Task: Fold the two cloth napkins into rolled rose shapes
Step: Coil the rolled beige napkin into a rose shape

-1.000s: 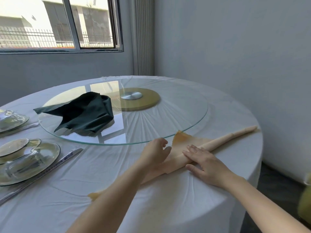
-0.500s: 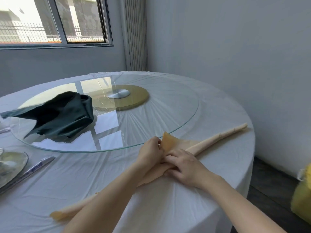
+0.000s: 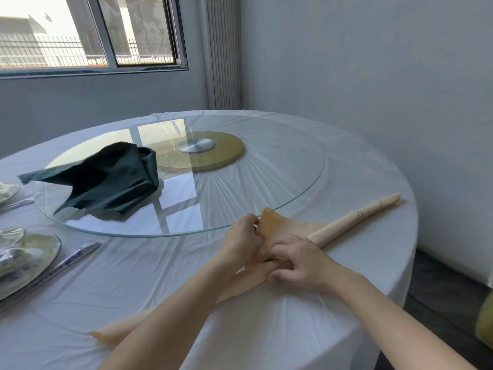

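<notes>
So the tan napkin (image 3: 354, 218) is on the counter (image 3: 160, 276), right up against the near rim of the turntable (image 3: 266, 182). It's a long thin roll running from far right, under the forearms, to a frayed end at bottom left. The middle is the unfinished bit: one loose corner stands up by the glass.

The left grip (image 3: 241, 236) has its fingers curled and is pinching that corner. The right grip (image 3: 296, 263) is curled over the roll just beside it, fingertips dug into the cloth, thumb on the near side.

My read is that this is the step of rolling up the last of the middle. Tips, imo:
- pull the corner taut before rolling, slack gives a lumpy middle
- press down while rolling, since cloth on cloth probably slides
- match the thickness of the far end, which looks tight and even
- watch the glass rim, the corner could snag under it
- don't let go with both at once or it may unwind

Counts:
- napkins: two, the tan one in hand plus a green napkin (image 3: 106, 180) crumpled on the turntable, not started
- grips: two, both on the tan one
- turntable: one
- plates (image 3: 34, 252): stacked at the left edge and cut off, can't count them
- wrapped utensil (image 3: 72, 260): one clear beside them, maybe another further back
</notes>
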`<state>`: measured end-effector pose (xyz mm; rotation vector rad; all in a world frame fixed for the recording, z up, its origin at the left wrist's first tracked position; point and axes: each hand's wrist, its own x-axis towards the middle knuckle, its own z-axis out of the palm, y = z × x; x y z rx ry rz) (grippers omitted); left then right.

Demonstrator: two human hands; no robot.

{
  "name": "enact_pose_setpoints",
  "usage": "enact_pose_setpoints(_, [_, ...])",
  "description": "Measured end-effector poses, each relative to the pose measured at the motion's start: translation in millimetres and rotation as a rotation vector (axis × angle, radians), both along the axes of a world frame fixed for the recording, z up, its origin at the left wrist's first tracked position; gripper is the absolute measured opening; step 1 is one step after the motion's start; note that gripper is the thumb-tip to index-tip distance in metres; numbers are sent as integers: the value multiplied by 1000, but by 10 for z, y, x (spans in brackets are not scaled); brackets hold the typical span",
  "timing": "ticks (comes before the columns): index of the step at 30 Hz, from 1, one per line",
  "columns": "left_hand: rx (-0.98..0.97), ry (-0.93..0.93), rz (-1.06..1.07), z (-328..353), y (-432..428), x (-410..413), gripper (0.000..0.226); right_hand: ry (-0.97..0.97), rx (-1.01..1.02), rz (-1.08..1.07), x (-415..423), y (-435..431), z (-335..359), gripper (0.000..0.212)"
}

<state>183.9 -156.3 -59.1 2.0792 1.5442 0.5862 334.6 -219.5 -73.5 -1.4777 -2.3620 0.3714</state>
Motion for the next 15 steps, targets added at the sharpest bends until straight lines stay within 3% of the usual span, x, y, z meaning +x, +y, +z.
enact_pose_setpoints(2, [64, -9, -1, -28, -73, -68, 44, 71, 11, -18, 78, 6, 13, 57])
enact_pose_setpoints(5, [221, -29, -75, -48, -290, -143, 32, 77, 20, -54, 172, 11, 3, 54])
enact_pose_setpoints(10, [86, 192, -155, -14, -569, -135, 25, 67, 42, -128, 345, 113, 48, 61])
enact_pose_setpoints(15, [20, 173, -183, 61, -670, -154, 26, -63, -5, -203, 567, 150, 105, 43])
